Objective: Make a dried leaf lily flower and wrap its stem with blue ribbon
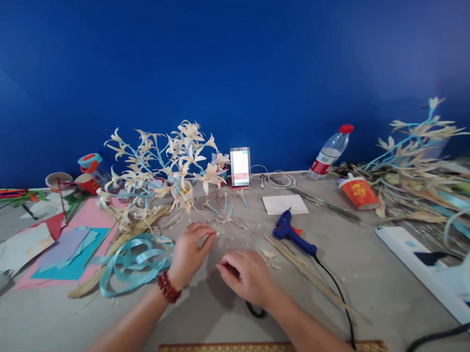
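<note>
My left hand [192,252], with a dark red bead bracelet [169,287] at the wrist, hovers over the middle of the table with thumb and fingers drawn together. Anything between its fingertips is too small to make out. Close by on the right, my right hand [248,275] is curled, and its palm side is hidden. A black loop [256,310] shows under its wrist; I cannot tell what it belongs to. Coiled light-blue ribbon [135,270] lies left of my left hand. Beyond both hands are small blue-stemmed pieces [226,214] and pale scraps.
Handmade cream flowers [182,157] stand at the back left. A blue glue gun [293,233] and thin strips [311,274] lie to the right. Farther right are a power strip [417,271], a red cup [359,192] and a bottle [330,152]. Coloured paper [71,253] is at left.
</note>
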`<state>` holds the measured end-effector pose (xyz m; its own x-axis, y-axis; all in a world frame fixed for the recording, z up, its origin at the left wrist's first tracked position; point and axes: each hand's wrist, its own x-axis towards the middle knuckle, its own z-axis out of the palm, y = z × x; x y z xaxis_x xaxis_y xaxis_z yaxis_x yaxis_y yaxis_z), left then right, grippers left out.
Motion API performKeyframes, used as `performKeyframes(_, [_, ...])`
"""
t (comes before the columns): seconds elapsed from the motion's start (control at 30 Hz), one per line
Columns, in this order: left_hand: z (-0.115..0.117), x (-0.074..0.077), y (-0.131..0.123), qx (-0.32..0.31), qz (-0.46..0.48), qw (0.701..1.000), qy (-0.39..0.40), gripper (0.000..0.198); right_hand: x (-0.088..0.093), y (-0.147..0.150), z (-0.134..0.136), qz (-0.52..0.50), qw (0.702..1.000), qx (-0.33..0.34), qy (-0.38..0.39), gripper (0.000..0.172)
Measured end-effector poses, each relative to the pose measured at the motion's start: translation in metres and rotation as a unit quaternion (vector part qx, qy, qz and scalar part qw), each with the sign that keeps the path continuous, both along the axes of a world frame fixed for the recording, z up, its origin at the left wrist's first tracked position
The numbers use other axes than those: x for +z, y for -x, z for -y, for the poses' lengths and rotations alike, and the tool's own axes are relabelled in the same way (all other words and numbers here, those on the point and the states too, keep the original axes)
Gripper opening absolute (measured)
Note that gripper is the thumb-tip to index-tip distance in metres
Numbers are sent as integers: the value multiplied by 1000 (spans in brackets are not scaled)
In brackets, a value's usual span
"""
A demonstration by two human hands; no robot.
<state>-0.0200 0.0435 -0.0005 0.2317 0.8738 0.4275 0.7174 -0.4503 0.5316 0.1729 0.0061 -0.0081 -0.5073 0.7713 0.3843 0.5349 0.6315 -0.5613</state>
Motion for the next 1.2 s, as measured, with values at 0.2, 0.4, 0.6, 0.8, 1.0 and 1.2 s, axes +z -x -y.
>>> performKeyframes(0.2, [-44, -16, -2, 32, -111, 993, -18, 17, -1, 1, 0, -3, 999, 33, 1, 15])
performKeyframes(0.4, [-48, -27, 6, 26, -136, 990, -17, 22, 1, -2, -2, -17, 1000, 6, -5, 16])
performKeyframes(0.6, [-38, -21, 20, 25, -111, 993, -19, 26, 1, 2, 0, -9, 1000, 27, 5, 15])
performKeyframes(0.8, [-44, -20, 15, 11, -90, 996, -11, 21, -2, 4, 0, 7, 1000, 29, 10, 15])
performKeyframes(1.0, [-31, -4, 7, 0, -69, 998, 11, 17, -6, 0, -4, 17, 1000, 13, 4, 14])
performKeyframes(1.2, [23, 3, 10, -40, -60, 995, 71, 15, -6, 1, -2, 34, 998, 47, 13, 17])
